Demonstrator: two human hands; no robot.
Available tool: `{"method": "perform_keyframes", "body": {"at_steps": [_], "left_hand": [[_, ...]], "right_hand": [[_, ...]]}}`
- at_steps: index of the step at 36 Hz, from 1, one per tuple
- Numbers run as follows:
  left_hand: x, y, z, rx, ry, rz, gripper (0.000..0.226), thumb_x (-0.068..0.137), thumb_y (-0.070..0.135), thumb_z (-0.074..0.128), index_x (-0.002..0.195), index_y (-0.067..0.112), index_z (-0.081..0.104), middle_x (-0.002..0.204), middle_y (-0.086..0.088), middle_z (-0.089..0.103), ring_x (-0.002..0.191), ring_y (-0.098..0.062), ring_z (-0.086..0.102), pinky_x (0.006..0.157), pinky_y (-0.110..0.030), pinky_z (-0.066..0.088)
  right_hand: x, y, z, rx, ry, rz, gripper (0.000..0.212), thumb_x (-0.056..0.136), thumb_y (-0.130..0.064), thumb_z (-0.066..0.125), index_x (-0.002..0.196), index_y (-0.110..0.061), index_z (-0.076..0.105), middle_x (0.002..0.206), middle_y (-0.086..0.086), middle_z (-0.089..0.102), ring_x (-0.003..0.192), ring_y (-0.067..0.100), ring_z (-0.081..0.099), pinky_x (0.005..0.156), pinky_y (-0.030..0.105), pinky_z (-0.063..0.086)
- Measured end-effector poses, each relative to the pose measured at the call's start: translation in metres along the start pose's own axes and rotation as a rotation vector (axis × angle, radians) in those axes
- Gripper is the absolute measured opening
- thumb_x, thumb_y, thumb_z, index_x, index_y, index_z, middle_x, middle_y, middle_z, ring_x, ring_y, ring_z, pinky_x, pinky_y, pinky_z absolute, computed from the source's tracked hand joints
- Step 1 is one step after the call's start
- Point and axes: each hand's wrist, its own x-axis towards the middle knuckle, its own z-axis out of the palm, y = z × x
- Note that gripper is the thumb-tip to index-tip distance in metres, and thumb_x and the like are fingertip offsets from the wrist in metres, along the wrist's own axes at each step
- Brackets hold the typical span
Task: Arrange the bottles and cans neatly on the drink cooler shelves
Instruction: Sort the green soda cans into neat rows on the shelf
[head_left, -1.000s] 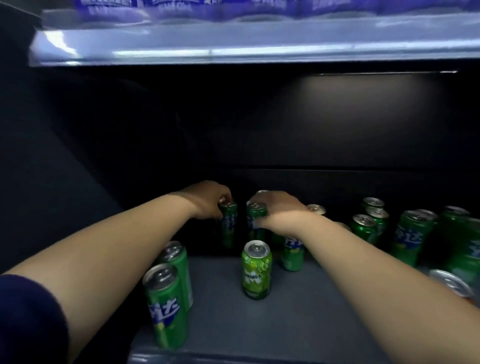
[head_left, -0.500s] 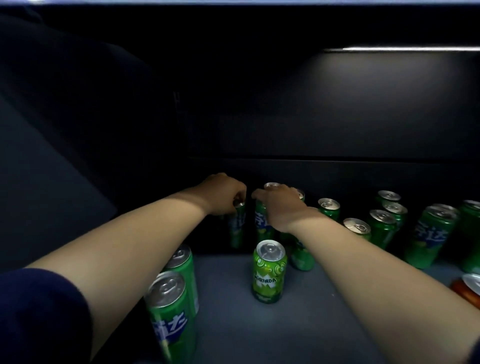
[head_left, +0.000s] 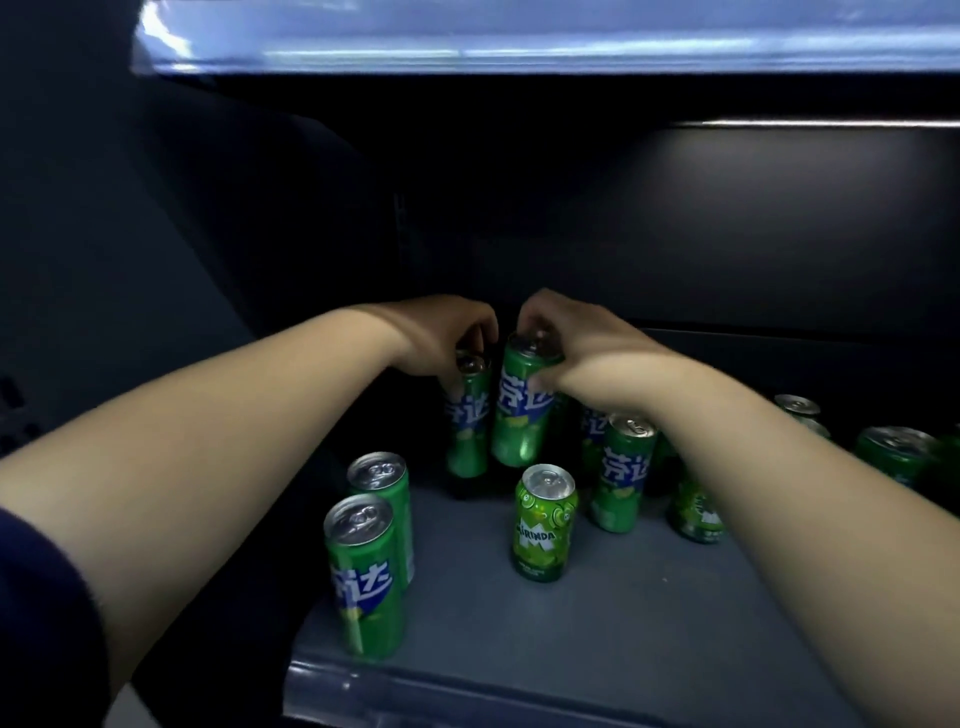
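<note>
Both my arms reach deep into a dark cooler shelf (head_left: 597, 639). My left hand (head_left: 441, 332) grips the top of a slim green can (head_left: 467, 421) standing near the back. My right hand (head_left: 582, 348) grips a second green can (head_left: 522, 410) by its top and holds it tilted, lifted off the shelf. A shorter green Mirinda can (head_left: 545, 522) stands alone in front of them. Two tall green cans (head_left: 366, 577) stand at the front left, one behind the other. Under my right forearm stand more green cans (head_left: 623, 473).
Several more green cans (head_left: 893, 452) stand along the back right. The lit edge of the shelf above (head_left: 519, 47) runs across the top. Dark cooler walls close in at the left and the back. The grey shelf's front lip (head_left: 467, 691) is near me.
My right hand has lifted its green can off the shelf and tilted it. My left hand stays on the can at the back. The camera has tipped up, showing the upper shelf again.
</note>
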Motion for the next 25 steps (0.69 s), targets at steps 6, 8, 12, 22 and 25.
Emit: {"method": "perform_keyframes", "body": {"at_steps": [6,8,12,22,25], "left_hand": [[-0.023,0.004,-0.002,0.032,-0.083,-0.052,0.068,0.066,0.015,0.089,0.123,0.027,0.056,0.109,0.012,0.063,0.097,-0.01,0.06,0.08,-0.025,0.049],[-0.026,0.006,0.005,0.069,-0.128,-0.056,0.065,0.067,0.018,0.089,0.122,0.028,0.056,0.104,0.013,0.061,0.091,-0.009,0.058,0.073,-0.023,0.046],[-0.033,0.009,0.022,0.149,-0.181,-0.014,0.065,0.067,0.027,0.09,0.124,0.022,0.06,0.11,0.007,0.062,0.098,-0.016,0.06,0.079,-0.024,0.048],[-0.049,0.009,0.05,0.09,-0.229,0.029,0.056,0.06,0.025,0.093,0.11,0.027,0.068,0.099,0.012,0.068,0.092,-0.012,0.063,0.084,-0.032,0.053],[-0.052,0.01,0.052,0.12,-0.22,0.047,0.058,0.056,0.029,0.093,0.107,0.027,0.069,0.098,0.01,0.069,0.092,-0.013,0.063,0.082,-0.035,0.054]], "right_hand": [[-0.02,-0.016,-0.005,0.026,-0.016,-0.118,0.045,0.075,-0.027,0.084,0.105,-0.034,0.051,0.105,-0.015,0.058,0.087,0.002,0.055,0.069,0.028,0.045],[-0.027,-0.019,0.0,0.072,-0.031,-0.143,0.046,0.072,-0.023,0.086,0.103,-0.031,0.053,0.104,-0.015,0.06,0.094,0.008,0.059,0.078,0.032,0.05],[-0.043,-0.022,0.015,0.1,-0.081,-0.144,0.052,0.069,-0.024,0.089,0.102,-0.033,0.051,0.1,-0.016,0.06,0.082,0.005,0.057,0.072,0.03,0.049],[-0.065,-0.027,0.066,0.067,-0.23,-0.084,0.058,0.066,-0.025,0.091,0.099,-0.039,0.046,0.106,-0.01,0.058,0.092,0.013,0.059,0.078,0.041,0.055],[-0.071,-0.032,0.075,0.078,-0.224,-0.094,0.056,0.065,-0.024,0.091,0.101,-0.035,0.049,0.106,-0.01,0.058,0.096,0.011,0.055,0.082,0.036,0.051]]}}
